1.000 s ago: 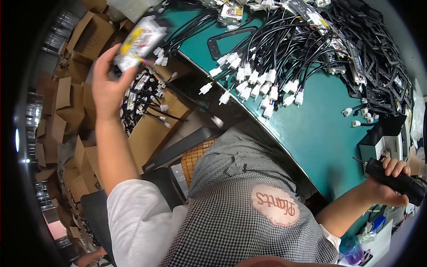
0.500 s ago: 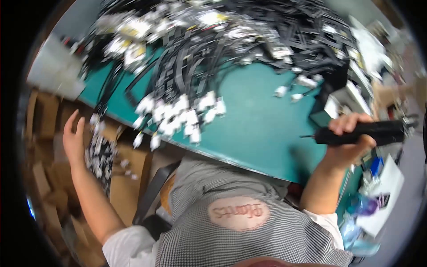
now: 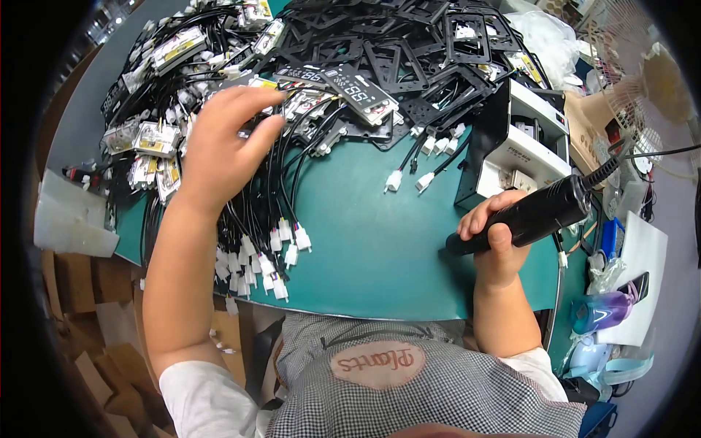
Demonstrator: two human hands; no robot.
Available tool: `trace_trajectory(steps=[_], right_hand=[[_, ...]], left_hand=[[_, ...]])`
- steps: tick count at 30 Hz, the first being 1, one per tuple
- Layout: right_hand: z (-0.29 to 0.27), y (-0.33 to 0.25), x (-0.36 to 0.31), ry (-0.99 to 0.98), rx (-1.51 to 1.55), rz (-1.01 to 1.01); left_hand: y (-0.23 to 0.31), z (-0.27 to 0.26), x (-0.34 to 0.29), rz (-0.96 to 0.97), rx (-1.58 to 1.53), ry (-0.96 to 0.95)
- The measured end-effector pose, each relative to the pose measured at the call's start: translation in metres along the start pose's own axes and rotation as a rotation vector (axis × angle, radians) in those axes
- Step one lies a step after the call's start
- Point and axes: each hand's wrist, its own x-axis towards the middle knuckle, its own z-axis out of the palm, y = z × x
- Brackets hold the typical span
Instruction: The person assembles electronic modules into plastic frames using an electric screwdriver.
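My right hand [image 3: 502,252] is wrapped round a black electric screwdriver [image 3: 544,213], whose cord leaves its back end at the upper right. The tool lies nearly level over the right part of the green table [image 3: 365,241]. My left hand [image 3: 219,142] hovers over the cable pile, thumb and fingers apart, with nothing between them. Just beyond its fingertips lie black display modules [image 3: 356,89] with light digits. Beneath and beside this hand hang black cables ending in white plug connectors [image 3: 252,264].
Black plastic frames [image 3: 398,62] are heaped at the back. A black-and-white metal box [image 3: 522,142] stands at the right, with a fan [image 3: 635,80] behind it. A purple-blue bottle [image 3: 602,312] lies far right. Cardboard boxes [image 3: 109,321] sit below the table's left edge.
My left hand has come up from beside the table's left edge to above the cable pile. The screwdriver has shifted slightly left and lower in my right hand. My view has shifted too.
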Motion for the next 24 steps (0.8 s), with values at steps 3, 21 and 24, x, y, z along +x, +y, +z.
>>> trace_trajectory(steps=[3, 21, 24], right_hand=[[0.0, -0.002, 0.003, 0.03, 0.115, 0.034], [-0.007, -0.004, 0.001, 0.012, 0.163, 0.128], [-0.005, -0.005, -0.002, 0.01, 0.161, 0.15]], left_hand=[[-0.009, 0.038, 0.041, 0.028, 0.087, -0.109], [-0.099, 0.138, 0.141, -0.4, 0.366, -0.381], [-0.087, 0.106, 0.136, -0.296, 0.008, 0.025]])
